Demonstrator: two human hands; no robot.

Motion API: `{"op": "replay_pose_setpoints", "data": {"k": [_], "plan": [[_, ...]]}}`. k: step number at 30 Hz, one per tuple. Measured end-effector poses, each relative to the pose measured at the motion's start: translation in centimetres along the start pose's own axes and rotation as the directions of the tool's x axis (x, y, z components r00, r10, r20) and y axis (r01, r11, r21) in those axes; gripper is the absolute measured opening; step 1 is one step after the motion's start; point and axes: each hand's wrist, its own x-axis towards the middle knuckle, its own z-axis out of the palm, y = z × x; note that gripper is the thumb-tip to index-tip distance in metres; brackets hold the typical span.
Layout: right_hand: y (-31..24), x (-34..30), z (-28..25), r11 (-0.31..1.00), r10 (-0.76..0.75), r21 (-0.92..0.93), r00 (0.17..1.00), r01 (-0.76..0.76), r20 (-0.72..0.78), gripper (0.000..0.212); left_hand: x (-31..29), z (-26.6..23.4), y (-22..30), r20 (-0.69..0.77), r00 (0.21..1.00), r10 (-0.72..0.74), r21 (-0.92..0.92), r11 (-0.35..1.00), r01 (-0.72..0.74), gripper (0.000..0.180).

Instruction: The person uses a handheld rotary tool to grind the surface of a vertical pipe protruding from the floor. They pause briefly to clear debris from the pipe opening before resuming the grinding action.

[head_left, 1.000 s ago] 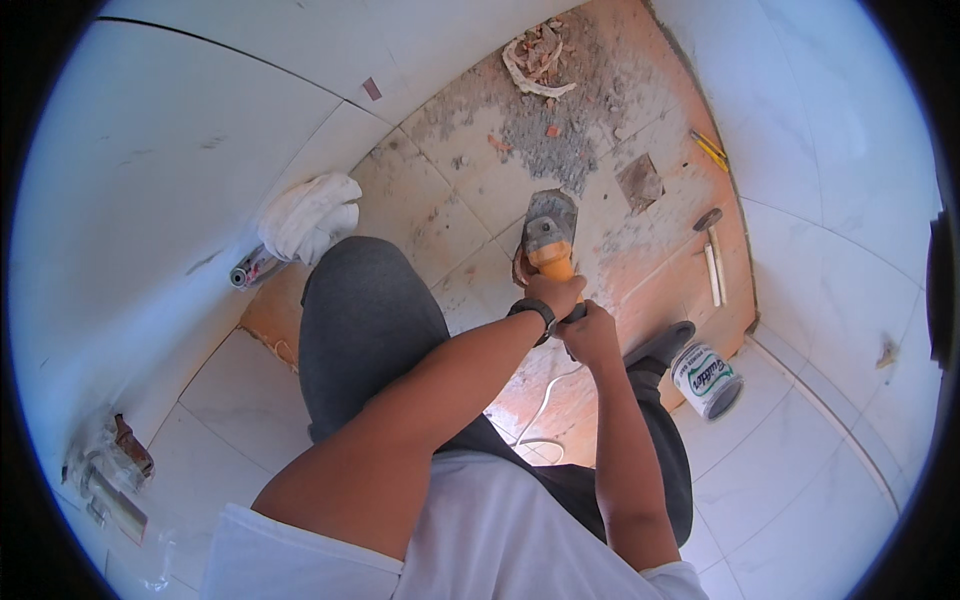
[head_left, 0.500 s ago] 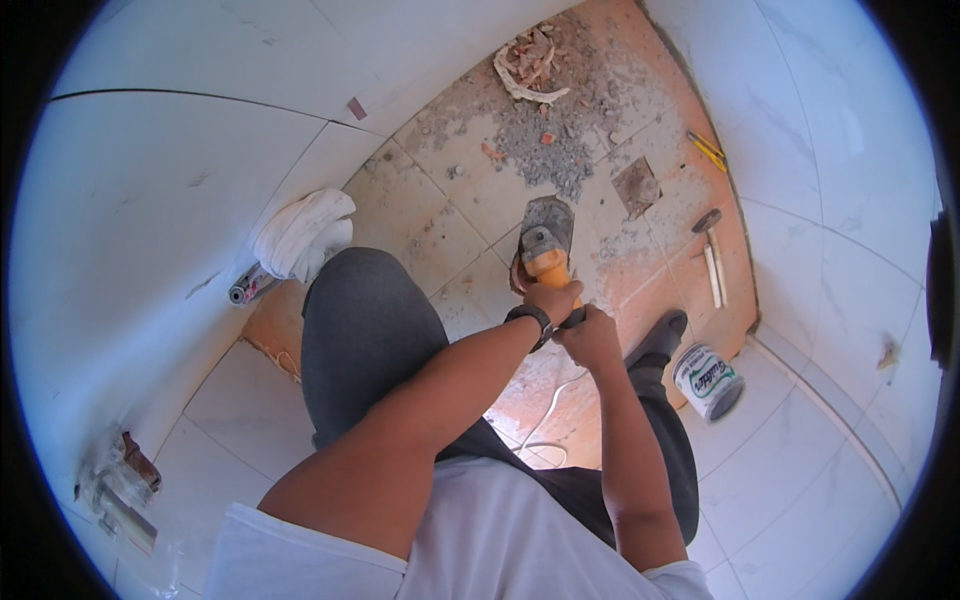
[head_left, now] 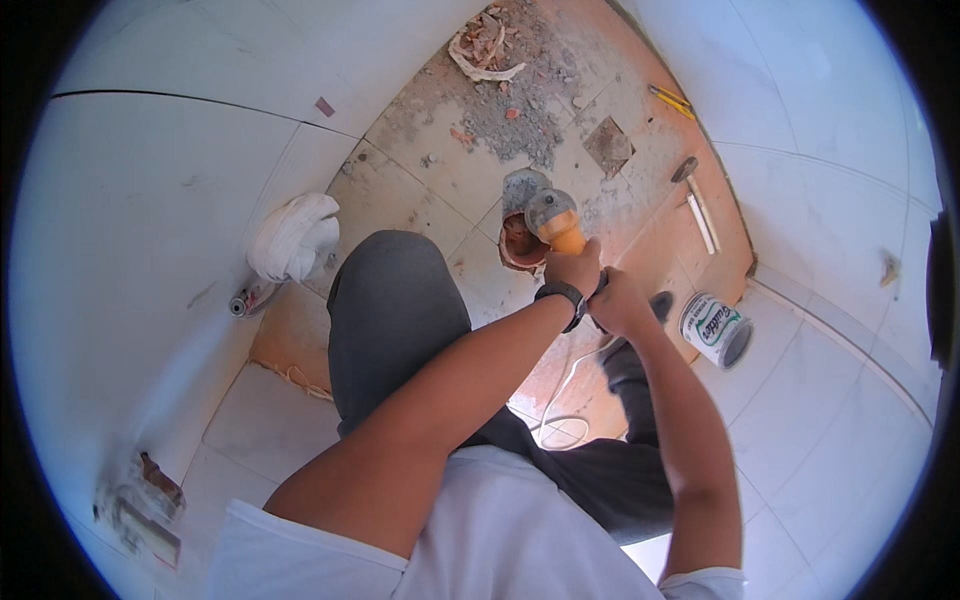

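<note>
An angle grinder (head_left: pixel 566 232) with an orange body and a grey head is held in both my hands over the tiled floor. My left hand (head_left: pixel 574 268), with a dark watch at the wrist, is closed around its body just behind the head. Behind it, my right hand (head_left: pixel 622 302) is wrapped round the rear end, mostly hiding that part. The grinder's head is beside a rough round hole (head_left: pixel 522 245) in the floor, with broken reddish edges. A grey patch (head_left: pixel 524 186) borders the hole on its far side. The disc itself cannot be made out.
Rubble (head_left: pixel 525 125) lies at the far end. To the right are a hammer (head_left: pixel 697 195), a yellow cutter knife (head_left: pixel 671 101), a square cutout (head_left: pixel 609 148) and a tipped paint bucket (head_left: pixel 716 329). A white cord (head_left: pixel 553 400) runs near my legs. White cloth (head_left: pixel 293 238) sits by the left wall.
The grinder and both hands have shifted right and slightly away from me, uncovering more of the round hole. My view has also shifted, and my right foot is more hidden.
</note>
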Motion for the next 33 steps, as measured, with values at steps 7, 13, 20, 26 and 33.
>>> {"op": "replay_pose_setpoints", "data": {"k": [7,13,20,26,33], "plan": [[2.9,2.3,-2.5,0.978,-0.21,0.057,0.965,0.203,0.16,0.056,1.8,1.3,-1.5,0.023,0.999,0.036,-0.253,0.967,-0.029,0.077],[4.0,3.2,-3.5,0.895,-0.409,-0.122,0.899,0.429,0.156,0.05,0.7,2.7,-2.1,-0.151,0.982,0.114,-0.424,0.89,-0.169,0.065],[5.5,2.8,-5.6,0.809,-0.525,-0.181,0.827,0.558,0.204,0.053,-2.8,4.4,-1.4,-0.352,0.9,0.258,-0.445,0.8,-0.403,0.053],[5.9,4.9,-5.4,0.804,-0.517,-0.205,0.827,0.558,0.22,0.061,-2.4,5.1,-1.3,-0.394,0.875,0.283,-0.247,0.884,-0.397,0.066],[4.2,6.9,-5.2,0.822,-0.455,-0.246,0.852,0.513,0.258,0.05,1.6,5.8,-1.7,-0.367,0.901,0.231,-0.274,0.899,-0.342,0.082]]}}
